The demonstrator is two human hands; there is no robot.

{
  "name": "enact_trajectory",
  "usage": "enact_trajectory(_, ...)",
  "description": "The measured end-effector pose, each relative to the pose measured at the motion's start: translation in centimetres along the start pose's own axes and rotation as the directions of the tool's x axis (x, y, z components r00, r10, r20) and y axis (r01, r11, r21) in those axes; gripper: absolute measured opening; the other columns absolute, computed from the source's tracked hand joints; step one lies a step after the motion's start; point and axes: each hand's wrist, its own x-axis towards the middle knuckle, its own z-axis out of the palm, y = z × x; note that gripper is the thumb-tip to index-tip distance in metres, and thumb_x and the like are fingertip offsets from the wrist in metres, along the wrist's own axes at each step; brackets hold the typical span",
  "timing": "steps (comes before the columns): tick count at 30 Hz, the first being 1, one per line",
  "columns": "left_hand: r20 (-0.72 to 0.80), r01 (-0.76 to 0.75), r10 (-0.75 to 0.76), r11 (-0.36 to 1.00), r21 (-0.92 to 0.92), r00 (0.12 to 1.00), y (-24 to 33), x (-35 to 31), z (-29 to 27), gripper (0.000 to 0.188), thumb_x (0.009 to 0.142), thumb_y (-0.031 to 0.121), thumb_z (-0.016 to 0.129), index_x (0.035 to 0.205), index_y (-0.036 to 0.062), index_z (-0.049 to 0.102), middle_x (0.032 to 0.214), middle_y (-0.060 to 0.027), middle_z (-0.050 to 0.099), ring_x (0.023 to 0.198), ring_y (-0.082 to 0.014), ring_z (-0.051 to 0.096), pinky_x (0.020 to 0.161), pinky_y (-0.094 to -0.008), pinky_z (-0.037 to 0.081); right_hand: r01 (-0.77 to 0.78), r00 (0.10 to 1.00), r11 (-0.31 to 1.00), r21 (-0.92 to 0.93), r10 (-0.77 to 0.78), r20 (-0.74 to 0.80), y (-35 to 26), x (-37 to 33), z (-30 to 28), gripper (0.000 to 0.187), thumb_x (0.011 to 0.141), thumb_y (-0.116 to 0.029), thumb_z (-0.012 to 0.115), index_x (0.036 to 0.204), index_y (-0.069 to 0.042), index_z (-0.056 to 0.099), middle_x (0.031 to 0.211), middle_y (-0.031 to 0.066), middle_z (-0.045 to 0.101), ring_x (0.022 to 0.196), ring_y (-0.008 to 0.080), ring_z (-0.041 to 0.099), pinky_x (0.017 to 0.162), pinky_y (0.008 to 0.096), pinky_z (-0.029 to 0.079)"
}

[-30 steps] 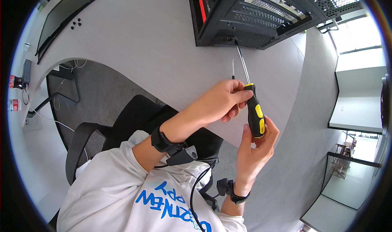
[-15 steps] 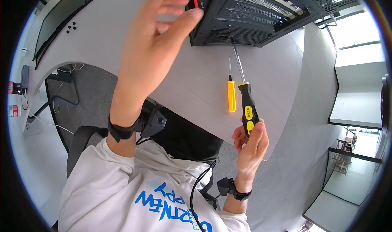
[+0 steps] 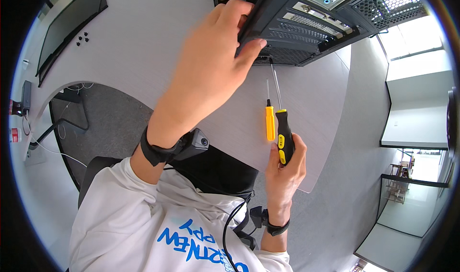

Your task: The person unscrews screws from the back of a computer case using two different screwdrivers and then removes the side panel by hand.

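My left hand [image 3: 211, 63] grips the edge of a black computer case [image 3: 287, 32] at the top, its thumb on the rear side and its fingers curled over the frame. My right hand [image 3: 288, 164] is closed round the handle of a large black-and-yellow screwdriver [image 3: 283, 133]. Its long shaft points away from me, the tip at the perforated lower part of the case's rear; whether it sits in a screw is too small to tell. Beside it a smaller screwdriver with a yellow handle [image 3: 270, 123] lies on the table.
Several small black screws [image 3: 83, 39] lie on the grey table [image 3: 139, 47], near a monitor [image 3: 72, 30] at the left. The table's curved cut-out borders the dark floor. A white cable [image 3: 62, 151] hangs at the left, near a bottle [image 3: 16, 135].
My left hand has moved right and taken hold of the case's edge. The case appears turned or tilted slightly. My right hand has shifted its grip on the screwdriver, which stands more upright.
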Motion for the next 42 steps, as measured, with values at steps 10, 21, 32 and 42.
enact_trajectory(10,-0.084,-0.064,0.071,0.994,0.087,0.994,0.0,0.0,0.7,0.03,0.088,0.002,0.065,0.114,0.0038,0.049,0.095,-0.0127,0.064,0.077,-0.0276,0.066,0.066,-0.0333,0.053,-0.478,0.863,0.637,0.604,0.212,0.459,0.4,0.9,-0.8,0.03,0.1,-0.026,0.048,0.114,0.001,0.055,0.068,0.0065,0.056,0.051,0.011,0.048,0.048,0.0235,0.036)
enact_trajectory(21,-0.036,-0.054,0.055,0.998,0.036,0.998,0.0,-0.1,-0.1,0.033,0.088,0.003,0.066,0.116,0.0011,0.048,0.104,-0.0164,0.061,0.083,-0.0293,0.067,0.069,-0.0346,0.054,-0.21,0.976,0.914,0.347,0.172,0.136,-2.6,0.8,-0.5,0.057,0.072,-0.007,0.078,0.117,-0.001,0.044,0.103,0.0113,0.05,0.093,0.0204,0.051,0.078,0.0318,0.044)
enact_trajectory(32,0.009,-0.046,0.045,0.998,0.038,0.999,-0.1,0.1,0.0,0.029,0.09,0.0,0.06,0.115,-0.0005,0.045,0.102,-0.018,0.058,0.092,-0.0326,0.063,0.071,-0.0358,0.055,0.002,1.0,0.999,-0.042,-0.002,-0.014,-1.9,0.8,0.5,0.031,0.083,-0.007,0.069,0.11,0.001,0.055,0.094,0.0178,0.056,0.075,0.0287,0.06,0.068,0.0351,0.051)
enact_trajectory(42,-0.026,-0.055,0.055,0.998,0.017,0.998,0.2,0.0,0.3,0.028,0.09,-0.002,0.059,0.114,-0.0002,0.045,0.103,-0.0187,0.057,0.092,-0.0333,0.062,0.071,-0.0358,0.053,-0.051,0.995,0.998,-0.046,0.046,-0.088,-2.7,1.5,1.4,0.032,0.083,-0.009,0.072,0.109,0.0,0.056,0.092,0.0159,0.058,0.069,0.0331,0.06,0.063,0.0378,0.051)
